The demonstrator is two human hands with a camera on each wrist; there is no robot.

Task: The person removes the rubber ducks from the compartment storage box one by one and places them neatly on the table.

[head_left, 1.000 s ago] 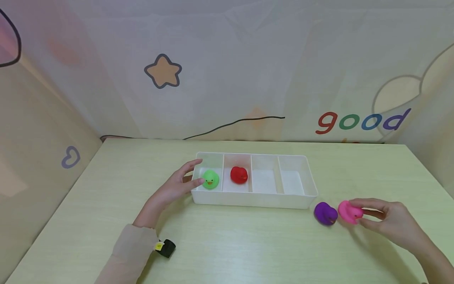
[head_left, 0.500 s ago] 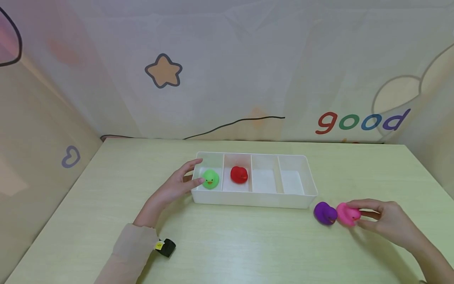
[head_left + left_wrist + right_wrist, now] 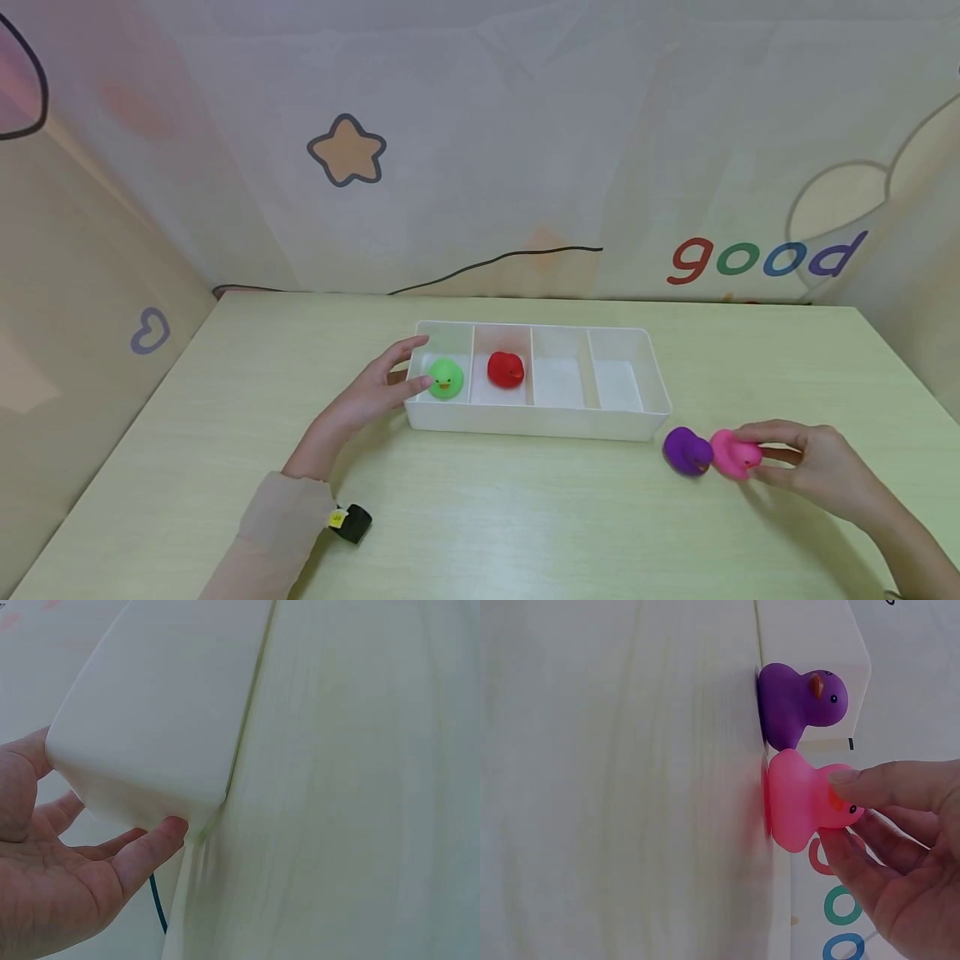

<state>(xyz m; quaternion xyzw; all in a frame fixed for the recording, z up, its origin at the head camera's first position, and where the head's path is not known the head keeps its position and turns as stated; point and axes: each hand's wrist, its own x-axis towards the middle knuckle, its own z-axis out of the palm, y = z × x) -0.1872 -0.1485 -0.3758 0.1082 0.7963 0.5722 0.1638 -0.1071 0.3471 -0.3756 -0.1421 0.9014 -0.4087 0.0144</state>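
Observation:
My left hand (image 3: 372, 392) holds the left end of a white divided box (image 3: 536, 422), thumb and index finger at its rim. In the left wrist view the fingers (image 3: 154, 847) lie against the box's end wall. A green rubber duck (image 3: 447, 379) sits in the leftmost compartment, and a red rubber duck (image 3: 505, 370) in the one beside it. My right hand (image 3: 821, 467) pinches a pink rubber duck (image 3: 731, 454) by its head between thumb and fingers. Just left of it, a purple rubber duck (image 3: 686, 451) stands upright on the table, the two side by side.
The two right compartments of the box hold nothing. A black device with a yellow label (image 3: 351, 523) is at the left wrist. Behind the pale wooden table (image 3: 525, 525) hangs a printed cloth (image 3: 495, 150) with a star and the word "good".
My right hand has moved slightly left and down with the pink duck, bringing it up beside the purple duck. My left hand and the box stay as they were.

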